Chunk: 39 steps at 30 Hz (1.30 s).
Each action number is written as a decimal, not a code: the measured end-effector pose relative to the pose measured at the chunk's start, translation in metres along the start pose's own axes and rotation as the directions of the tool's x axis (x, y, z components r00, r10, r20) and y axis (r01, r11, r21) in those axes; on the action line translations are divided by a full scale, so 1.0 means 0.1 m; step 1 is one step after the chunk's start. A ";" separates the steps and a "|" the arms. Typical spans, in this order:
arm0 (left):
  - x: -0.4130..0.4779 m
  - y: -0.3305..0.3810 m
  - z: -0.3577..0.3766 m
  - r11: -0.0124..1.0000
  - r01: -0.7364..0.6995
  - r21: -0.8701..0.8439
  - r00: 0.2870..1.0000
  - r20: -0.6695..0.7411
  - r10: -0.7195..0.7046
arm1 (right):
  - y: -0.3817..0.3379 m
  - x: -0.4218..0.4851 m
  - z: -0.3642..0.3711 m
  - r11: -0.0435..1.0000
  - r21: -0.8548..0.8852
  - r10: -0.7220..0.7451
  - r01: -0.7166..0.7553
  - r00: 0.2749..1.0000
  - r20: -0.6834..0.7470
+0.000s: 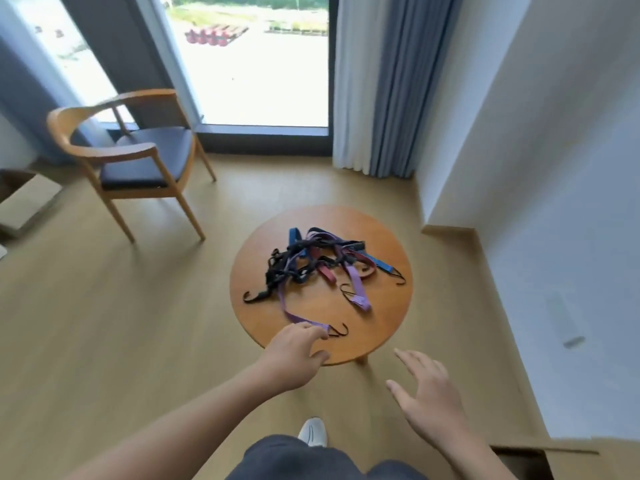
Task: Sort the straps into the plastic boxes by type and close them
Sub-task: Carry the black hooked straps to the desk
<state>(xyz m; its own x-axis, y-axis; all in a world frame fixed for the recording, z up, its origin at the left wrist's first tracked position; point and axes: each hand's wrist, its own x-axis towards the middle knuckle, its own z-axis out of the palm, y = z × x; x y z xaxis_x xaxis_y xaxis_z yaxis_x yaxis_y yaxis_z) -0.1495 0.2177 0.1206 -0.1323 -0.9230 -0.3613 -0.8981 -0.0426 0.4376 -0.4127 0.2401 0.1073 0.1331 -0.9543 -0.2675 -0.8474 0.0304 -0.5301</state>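
Observation:
A tangled heap of straps (318,261) lies on a small round wooden table (388,306): purple, blue, maroon and black ones, some with black hooks. One purple strap (291,311) trails toward the near edge and ends in a hook (339,330). My left hand (294,355) is at the table's near rim, its fingers curled at that strap's end. My right hand (426,389) hovers in front of the table, fingers spread, holding nothing. No plastic boxes are in view.
A wooden armchair (135,157) with a dark seat stands to the left by the window. A white wall (554,202) runs along the right. A cardboard box (24,202) sits at the far left, another (540,462) at the bottom right.

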 end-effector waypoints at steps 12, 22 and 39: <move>0.50 -0.99 -0.46 0.905 0.323 -0.276 0.933 -0.070 -0.354 | -0.84 1.59 0.19 0.973 -0.151 -0.124 0.173 0.948 0.293; 1.22 -1.15 -0.32 0.741 0.580 -0.338 0.789 0.008 -0.614 | -0.87 3.58 0.67 0.963 -0.217 -0.034 0.162 0.866 0.498; 2.26 -0.74 -0.05 0.820 0.481 -0.310 0.865 0.014 -0.502 | -0.85 3.97 0.41 0.903 -0.029 -0.282 0.429 0.643 0.712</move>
<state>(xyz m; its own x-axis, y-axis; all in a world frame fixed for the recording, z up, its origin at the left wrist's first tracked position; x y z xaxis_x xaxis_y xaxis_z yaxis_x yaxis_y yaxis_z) -0.1107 0.0100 0.0110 0.3303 -0.7718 -0.5434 -0.6701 -0.5972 0.4408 -0.2662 -0.1294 0.0129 0.6907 -0.4108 -0.5951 -0.7231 -0.3905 -0.5697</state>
